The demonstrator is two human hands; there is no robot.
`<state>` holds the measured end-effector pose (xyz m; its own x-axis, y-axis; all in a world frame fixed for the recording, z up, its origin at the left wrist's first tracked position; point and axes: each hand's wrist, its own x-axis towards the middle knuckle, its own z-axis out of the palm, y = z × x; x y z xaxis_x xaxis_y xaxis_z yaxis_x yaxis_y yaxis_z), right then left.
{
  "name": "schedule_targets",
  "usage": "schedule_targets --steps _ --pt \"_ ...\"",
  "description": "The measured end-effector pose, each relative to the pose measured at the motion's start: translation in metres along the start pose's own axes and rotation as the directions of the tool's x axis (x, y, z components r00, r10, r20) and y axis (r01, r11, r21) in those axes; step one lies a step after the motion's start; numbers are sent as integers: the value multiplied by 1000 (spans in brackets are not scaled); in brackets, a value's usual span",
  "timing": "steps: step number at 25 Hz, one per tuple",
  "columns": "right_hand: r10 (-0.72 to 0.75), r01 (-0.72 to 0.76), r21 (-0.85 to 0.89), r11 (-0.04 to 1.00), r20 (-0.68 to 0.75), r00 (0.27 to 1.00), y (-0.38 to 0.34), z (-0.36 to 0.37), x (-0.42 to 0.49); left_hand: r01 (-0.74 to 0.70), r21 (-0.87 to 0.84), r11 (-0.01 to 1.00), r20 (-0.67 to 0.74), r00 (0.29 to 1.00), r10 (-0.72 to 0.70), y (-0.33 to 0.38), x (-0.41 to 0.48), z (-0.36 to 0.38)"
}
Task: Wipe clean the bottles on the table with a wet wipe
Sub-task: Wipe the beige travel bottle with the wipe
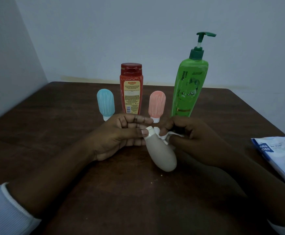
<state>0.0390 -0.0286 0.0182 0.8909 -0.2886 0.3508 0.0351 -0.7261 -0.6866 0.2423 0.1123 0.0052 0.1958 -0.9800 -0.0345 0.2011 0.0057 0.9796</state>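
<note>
A small beige squeeze bottle (162, 152) is held tilted above the brown table (53, 133), its white cap pointing away from me. My left hand (119, 136) pinches the bottle at its cap end with thumb and fingers. My right hand (194, 133) grips a crumpled white wet wipe (165, 135) and presses it against the bottle's neck. Behind the hands stand a blue squeeze bottle (105, 103), a red shampoo bottle (131, 89), a pink squeeze bottle (157, 105) and a tall green pump bottle (188, 85).
A blue and white pack of wet wipes (279, 155) lies at the table's right edge. A few small crumbs (156, 179) dot the table in front of the beige bottle. Pale walls close the table in at the back and left.
</note>
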Motion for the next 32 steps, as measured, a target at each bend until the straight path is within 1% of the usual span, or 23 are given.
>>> schedule_targets --steps 3,6,9,10,12,14,16,18,20,23,25,26,28,30,32 --pt "17 -16 25 1000 -35 999 2 -4 1 -13 -77 997 -86 996 6 3 1 0" --pt "21 -15 67 998 -83 996 2 -9 -1 -29 -196 980 -171 985 -5 7 2 -2" --pt "34 -29 66 997 -68 997 -1 -12 -4 -61 -294 954 -242 970 -12 8 3 -4" --pt "34 -31 47 998 -68 997 -2 -12 -5 -68 -319 945 -260 966 -18 8 4 -4" --pt "-5 -2 -63 998 -109 994 -4 -11 -5 -76 -378 923 -274 961 -33 8 5 -2" --pt "-63 38 -139 990 -181 981 -4 -11 -5 -69 -424 903 -261 964 -49 8 4 -1" --pt "-106 61 -169 984 -271 957 -4 -11 -4 -52 -421 906 -237 970 -54 9 3 -2" --pt "-110 54 -165 985 -353 929 -3 -12 -3 -33 -388 921 -220 974 -58 10 2 -3" --pt "-107 33 -191 981 -393 913 -2 -14 -2 -15 -357 934 -218 974 -68 10 2 -3" --pt "-104 6 -267 964 -355 929 -2 -14 -2 -25 -306 952 -225 973 -47 8 3 -3" --pt "-81 7 -192 981 -381 921 -4 -14 -3 -20 -225 974 -221 975 -31 9 2 -5" --pt "-72 15 -139 990 -416 906 -5 -15 -2 -13 -146 989 -214 977 -19 9 1 -6" --pt "-53 13 -92 996 -457 888 -6 -17 -2 0 83 997 -206 978 17 8 -1 -7" --pt "-27 -10 -87 996 -419 908 -6 -15 -2 17 319 948 -209 977 53 6 -2 -5" --pt "-15 -13 -83 996 -321 947 -7 -11 -2 17 483 875 -190 978 85 3 -2 -2"
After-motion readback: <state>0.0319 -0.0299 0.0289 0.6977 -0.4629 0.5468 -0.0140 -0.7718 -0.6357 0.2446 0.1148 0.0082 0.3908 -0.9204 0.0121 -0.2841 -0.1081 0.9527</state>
